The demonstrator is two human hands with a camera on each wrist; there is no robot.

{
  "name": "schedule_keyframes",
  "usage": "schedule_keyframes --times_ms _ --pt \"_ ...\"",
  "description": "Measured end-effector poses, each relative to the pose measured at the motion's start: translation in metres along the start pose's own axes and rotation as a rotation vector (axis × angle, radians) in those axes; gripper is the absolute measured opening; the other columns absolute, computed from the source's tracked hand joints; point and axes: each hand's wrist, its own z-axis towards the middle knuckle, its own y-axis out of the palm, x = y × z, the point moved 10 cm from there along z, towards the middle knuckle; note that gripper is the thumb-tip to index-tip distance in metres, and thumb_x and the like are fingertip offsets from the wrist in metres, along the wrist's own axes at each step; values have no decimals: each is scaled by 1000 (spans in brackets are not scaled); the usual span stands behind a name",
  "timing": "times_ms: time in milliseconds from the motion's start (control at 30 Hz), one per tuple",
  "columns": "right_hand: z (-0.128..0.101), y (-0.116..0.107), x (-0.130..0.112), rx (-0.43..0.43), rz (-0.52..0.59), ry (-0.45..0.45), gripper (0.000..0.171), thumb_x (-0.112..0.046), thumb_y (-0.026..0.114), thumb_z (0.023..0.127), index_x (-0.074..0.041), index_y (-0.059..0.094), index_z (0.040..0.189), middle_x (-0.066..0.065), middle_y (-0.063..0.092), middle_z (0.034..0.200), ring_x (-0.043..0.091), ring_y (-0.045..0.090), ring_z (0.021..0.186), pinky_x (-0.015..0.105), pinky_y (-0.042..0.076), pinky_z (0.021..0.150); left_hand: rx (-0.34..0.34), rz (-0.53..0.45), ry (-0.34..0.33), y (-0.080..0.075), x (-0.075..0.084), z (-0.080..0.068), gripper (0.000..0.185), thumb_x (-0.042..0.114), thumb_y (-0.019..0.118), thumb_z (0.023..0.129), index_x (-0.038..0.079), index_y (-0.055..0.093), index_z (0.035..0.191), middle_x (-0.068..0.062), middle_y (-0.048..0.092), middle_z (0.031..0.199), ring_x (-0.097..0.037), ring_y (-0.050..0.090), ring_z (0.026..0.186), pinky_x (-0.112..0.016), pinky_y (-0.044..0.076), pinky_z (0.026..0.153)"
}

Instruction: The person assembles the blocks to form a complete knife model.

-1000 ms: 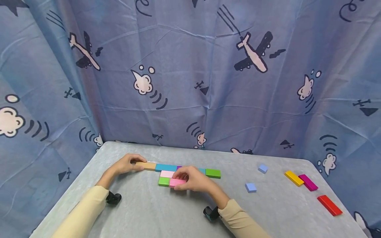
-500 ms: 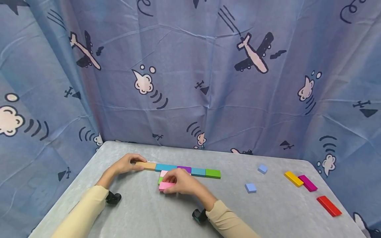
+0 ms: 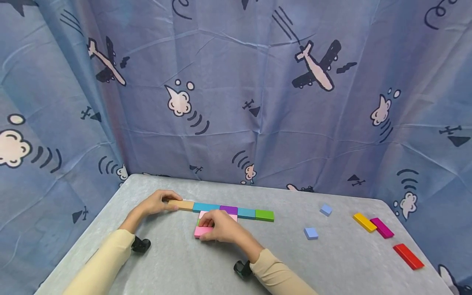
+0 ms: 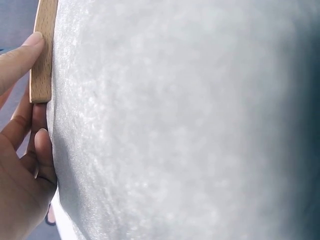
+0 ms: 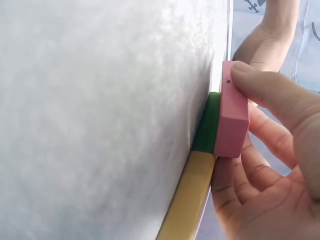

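In the head view my left hand (image 3: 157, 202) pinches the plain wooden block (image 3: 180, 205) at the left end of a row. That row runs on with a blue block (image 3: 206, 207), a purple block (image 3: 229, 210), a teal block (image 3: 246, 213) and a green block (image 3: 264, 215). In front of it my right hand (image 3: 223, 227) holds a pink block (image 3: 203, 232) between thumb and fingers. Close up, the pink block (image 5: 233, 110) overlaps the edge of a dark green block (image 5: 206, 125) beside a yellow block (image 5: 187, 195). The hand hides much of a light pink block (image 3: 203, 214).
Two small light-blue blocks (image 3: 311, 233) lie right of the row. Farther right are a yellow block (image 3: 364, 222), a magenta block (image 3: 382, 228) and a red block (image 3: 408, 256). A patterned curtain (image 3: 236, 102) hangs behind the grey-covered table (image 3: 177, 262).
My right hand has moved left and slightly toward me with the pink block, uncovering the purple block. The left hand stays on the wooden block.
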Motion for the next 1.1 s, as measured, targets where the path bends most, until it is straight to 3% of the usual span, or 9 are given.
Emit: schedule_keyframes --times_ms 367,600,833,1100 --pt "-1 4 0 1 -22 9 23 -15 84 69 -11 69 86 -8 58 75 5 52 71 20 43 66 -5 -13 -3 1 1 0 29 8 75 80 1 68 107 -10 65 100 -26 57 90 -32 43 78" --pt "-4 -1 2 -17 78 -19 22 -12 82 73 -10 70 91 -6 63 82 7 56 76 22 46 70 -9 -5 -8 2 0 0 29 9 75 80 1 68 107 -10 65 100 -26 57 89 -33 43 77" --pt "-24 -26 10 -17 197 -59 20 -9 77 78 -7 69 97 4 65 89 14 59 80 27 49 71 -5 4 -20 2 -2 0 29 10 75 80 2 68 107 -9 65 101 -25 56 89 -34 43 77" --pt "-68 -67 39 20 192 -13 19 -9 75 80 -7 69 99 8 64 91 19 59 80 32 49 70 -9 3 -14 1 0 -1 29 8 74 81 -1 67 107 -12 65 102 -27 56 90 -34 43 77"
